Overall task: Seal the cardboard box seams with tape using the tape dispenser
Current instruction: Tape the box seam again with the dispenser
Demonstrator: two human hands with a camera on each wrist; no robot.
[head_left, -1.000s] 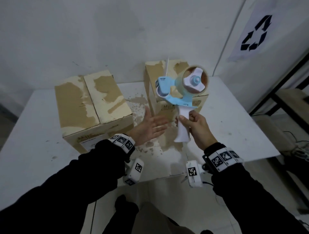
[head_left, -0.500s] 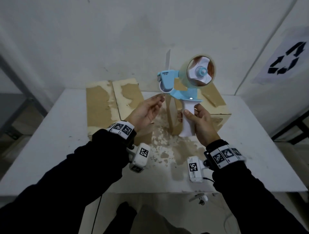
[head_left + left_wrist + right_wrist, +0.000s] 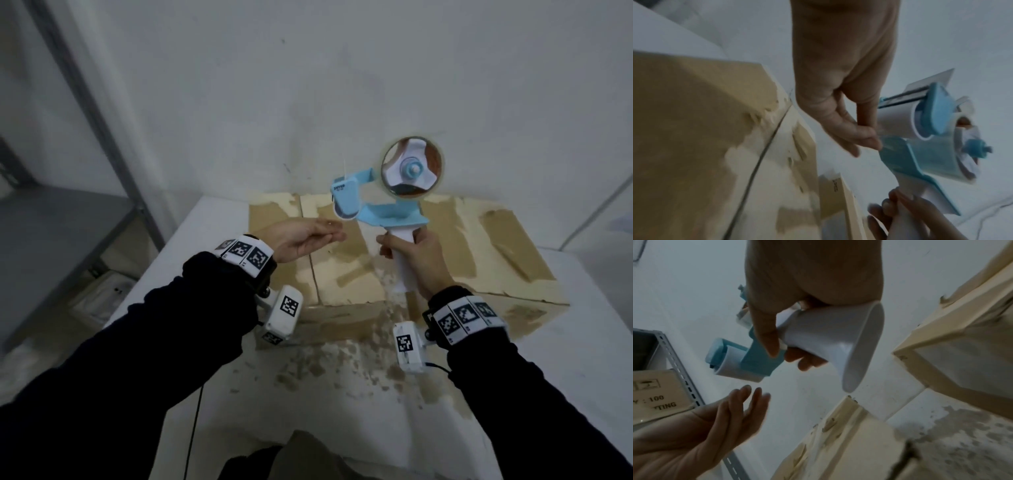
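My right hand grips the white handle of the blue tape dispenser and holds it upright in the air above the two cardboard boxes. Its clear tape roll sits at the top right, and the front roller faces left. My left hand lies palm up with straight fingers just below and left of that roller, holding nothing. The wrist views show the same: the left hand under the dispenser, and the left fingers beside the dispenser. The left box and the right box stand side by side with closed flaps.
The boxes stand on a white table flecked with brown paper residue, pushed against a white wall. A grey metal shelf stands to the left, and a printed carton sits on it. The table's front edge is near my body.
The left hand rose from beside the handle to the dispenser's front roller and now lies flat just under it. The right hand kept its grip. The head view swung left.
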